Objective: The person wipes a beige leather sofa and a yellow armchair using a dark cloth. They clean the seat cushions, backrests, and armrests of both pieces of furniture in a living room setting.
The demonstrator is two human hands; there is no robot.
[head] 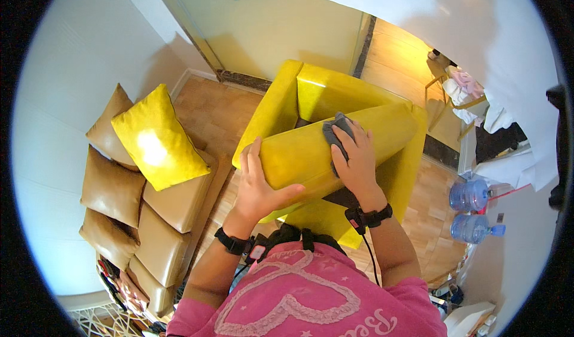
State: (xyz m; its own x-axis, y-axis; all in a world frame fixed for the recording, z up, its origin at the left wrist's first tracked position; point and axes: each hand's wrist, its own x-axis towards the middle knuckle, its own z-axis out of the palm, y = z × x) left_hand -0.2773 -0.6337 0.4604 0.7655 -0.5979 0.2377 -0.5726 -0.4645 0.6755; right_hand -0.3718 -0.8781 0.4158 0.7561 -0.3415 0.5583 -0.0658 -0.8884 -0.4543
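A yellow seat cushion point(291, 157) lies tilted across the yellow armchair point(358, 90), its far right end resting by the chair's arm. My left hand point(258, 182) grips the cushion's near left end, thumb on one side and fingers on the other. Under my right hand point(356, 162) is a dark grey cloth point(339, 133), pressed flat against the upper face of the cushion. Part of the cloth is hidden by my fingers. Dark gaps of the chair's inside show on either side of the cushion.
On the left stands a tan leather sofa point(163, 238) with brown cushions point(112, 189) and a yellow pillow point(157, 139). Two large water bottles point(468, 195) lie at the right wall. Farther back, a chair point(441, 108) bears clothes point(462, 90). A frosted glass panel point(287, 32) stands behind the armchair.
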